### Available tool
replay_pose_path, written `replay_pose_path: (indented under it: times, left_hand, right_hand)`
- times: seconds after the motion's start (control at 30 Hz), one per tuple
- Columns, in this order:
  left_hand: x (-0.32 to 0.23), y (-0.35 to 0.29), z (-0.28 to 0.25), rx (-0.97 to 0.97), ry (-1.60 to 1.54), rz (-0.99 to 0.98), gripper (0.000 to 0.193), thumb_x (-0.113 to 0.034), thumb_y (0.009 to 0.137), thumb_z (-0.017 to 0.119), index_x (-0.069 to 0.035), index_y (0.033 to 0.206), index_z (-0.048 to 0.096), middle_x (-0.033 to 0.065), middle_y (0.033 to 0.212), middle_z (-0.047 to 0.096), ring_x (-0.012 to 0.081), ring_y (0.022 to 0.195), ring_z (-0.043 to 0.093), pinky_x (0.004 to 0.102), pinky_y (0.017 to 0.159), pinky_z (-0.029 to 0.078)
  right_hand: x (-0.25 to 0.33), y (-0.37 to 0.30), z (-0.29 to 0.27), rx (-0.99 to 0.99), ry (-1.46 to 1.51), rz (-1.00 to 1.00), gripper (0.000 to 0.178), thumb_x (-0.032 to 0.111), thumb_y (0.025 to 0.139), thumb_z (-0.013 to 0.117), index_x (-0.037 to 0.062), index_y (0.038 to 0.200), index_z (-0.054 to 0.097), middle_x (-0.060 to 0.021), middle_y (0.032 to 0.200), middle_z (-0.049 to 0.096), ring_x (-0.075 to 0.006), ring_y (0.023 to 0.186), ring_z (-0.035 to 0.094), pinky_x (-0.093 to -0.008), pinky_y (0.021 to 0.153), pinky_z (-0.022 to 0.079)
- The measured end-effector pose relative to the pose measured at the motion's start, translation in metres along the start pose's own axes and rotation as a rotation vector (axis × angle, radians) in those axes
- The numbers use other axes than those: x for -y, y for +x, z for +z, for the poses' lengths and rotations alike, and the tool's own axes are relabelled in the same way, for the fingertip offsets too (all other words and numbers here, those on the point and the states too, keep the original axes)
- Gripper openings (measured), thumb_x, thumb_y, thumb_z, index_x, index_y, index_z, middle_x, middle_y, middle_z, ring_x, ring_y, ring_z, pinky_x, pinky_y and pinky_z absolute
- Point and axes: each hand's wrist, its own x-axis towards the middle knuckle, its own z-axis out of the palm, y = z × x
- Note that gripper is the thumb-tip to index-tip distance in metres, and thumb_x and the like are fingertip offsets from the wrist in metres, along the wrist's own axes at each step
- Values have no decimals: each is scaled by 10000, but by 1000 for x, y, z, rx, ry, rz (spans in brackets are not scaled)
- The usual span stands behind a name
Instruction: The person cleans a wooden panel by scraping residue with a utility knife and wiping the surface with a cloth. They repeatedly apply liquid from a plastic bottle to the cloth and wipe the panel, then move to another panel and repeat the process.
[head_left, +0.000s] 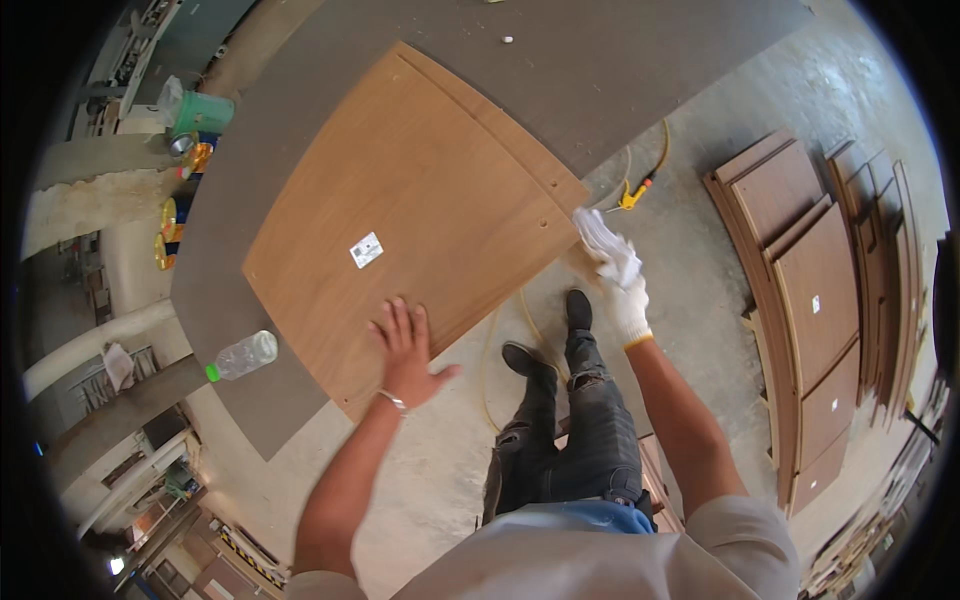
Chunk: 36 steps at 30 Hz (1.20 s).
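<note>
A brown wood-grain panel (400, 170) with a small white label (366, 250) lies on a grey tabletop (240, 160). Under its far right edge, the edge of a second panel (500, 125) shows. My bare left hand (407, 358) rests flat near the close edge of the top panel, fingers spread. In a white glove, my right hand (626, 300) is closed around a crumpled white cloth (606, 245), beside the panel's right corner. Whether the cloth touches the edge there, I cannot tell. A clear bottle with a green cap (245, 356) lies on its side at the table's left.
Stacks of brown panels (812, 290) lean on the floor at the right. Beyond the panel corner, a yellow air gun (632, 194) on a hose lies low near the table edge. A green bucket (203, 113) and several yellow-and-blue containers (172, 222) stand past the table's left side.
</note>
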Motion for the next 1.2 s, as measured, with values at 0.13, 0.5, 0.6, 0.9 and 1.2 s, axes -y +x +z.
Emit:
replay_pose_path:
  times: [0.13,0.5,0.6,0.9,1.2]
  left_hand:
    - [-12,1,38,-249,161,-68,931,-5,832,665,10,1645,213,314,1725,81,526,1595,51,730,1230,76]
    - [-63,-42,82,-216,182,-244,664,-93,1005,471,-67,1644,292,212,1738,187,443,1600,167,764,1215,120]
    - [-88,-75,92,-193,147,-271,647,-112,1009,467,-98,1639,320,187,1730,224,427,1592,197,765,1213,112]
    - [-131,-85,88,-192,13,-316,666,-134,994,489,-158,1639,326,151,1720,251,413,1582,227,736,1233,87]
    - [-135,-93,95,-348,-103,-298,672,-91,969,544,-213,1614,396,121,1705,285,411,1560,265,767,1202,161]
  right_hand:
    - [-56,-62,8,-129,915,650,427,130,882,642,72,1304,638,-34,1164,649,-178,1017,637,-355,876,539]
    - [15,-56,-79,-40,218,717,540,363,868,728,-45,1216,664,-246,1148,716,-355,1057,717,-419,954,571]
    - [98,-39,-85,121,-107,-532,424,256,843,700,55,1216,696,-153,1314,677,-355,1301,588,-453,1150,430]
    - [154,17,26,336,-626,-732,613,469,882,664,113,1379,625,-66,1539,514,-266,1512,316,-474,1273,167]
    - [218,94,110,332,-734,-658,670,431,904,684,138,1488,534,-37,1594,454,-245,1521,306,-441,1279,172]
